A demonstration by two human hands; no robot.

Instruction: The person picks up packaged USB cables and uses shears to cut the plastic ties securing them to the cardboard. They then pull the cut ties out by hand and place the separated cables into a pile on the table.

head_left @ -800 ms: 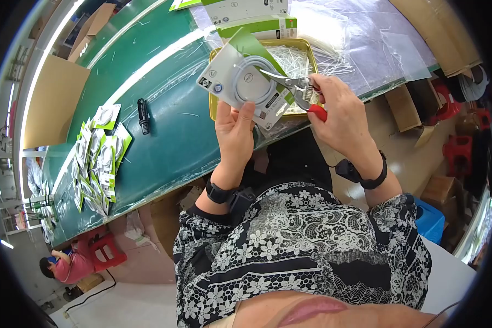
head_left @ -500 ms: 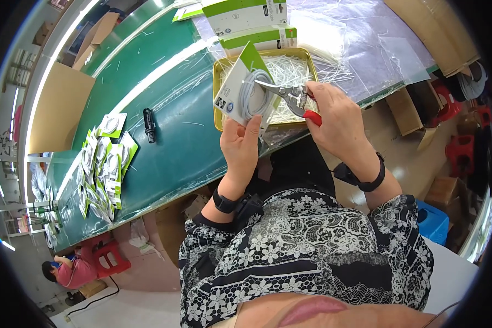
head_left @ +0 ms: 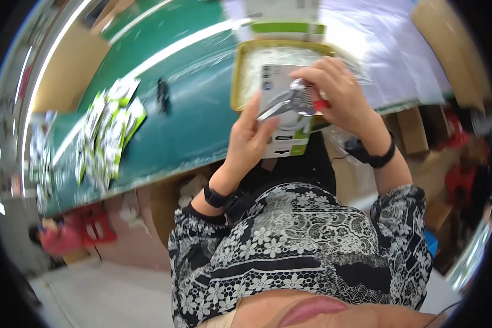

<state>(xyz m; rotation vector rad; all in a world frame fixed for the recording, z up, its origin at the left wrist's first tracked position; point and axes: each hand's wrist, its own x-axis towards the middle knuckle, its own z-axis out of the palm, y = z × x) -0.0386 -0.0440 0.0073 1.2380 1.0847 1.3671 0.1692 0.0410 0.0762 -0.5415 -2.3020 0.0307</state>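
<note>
My left hand (head_left: 248, 138) is closed on the left edge of a white and green cable card (head_left: 276, 76), its thumb in front. The card stands upright, green end toward me, with a coil of grey cable (head_left: 293, 124) on it. In my right hand (head_left: 341, 90) are cutting pliers (head_left: 297, 104) with red handles, their jaws across the front of the card and pointing at my left fingers. Whether the jaws grip anything is blurred. Behind the card lies a yellow-rimmed tray (head_left: 238, 76) of thin white plastic strips, probably cable ties.
A heap of carded cables (head_left: 106, 136) lies to the left on the green table (head_left: 194, 120), with a black rod-shaped object (head_left: 162, 95) beside it. White and green boxes (head_left: 281, 13) stand behind the tray. Far left sits another person (head_left: 60, 238).
The card has been turned round, its green end swinging from the top to the bottom. The pliers have moved down in front of it. My view has shifted, blurring the picture.
</note>
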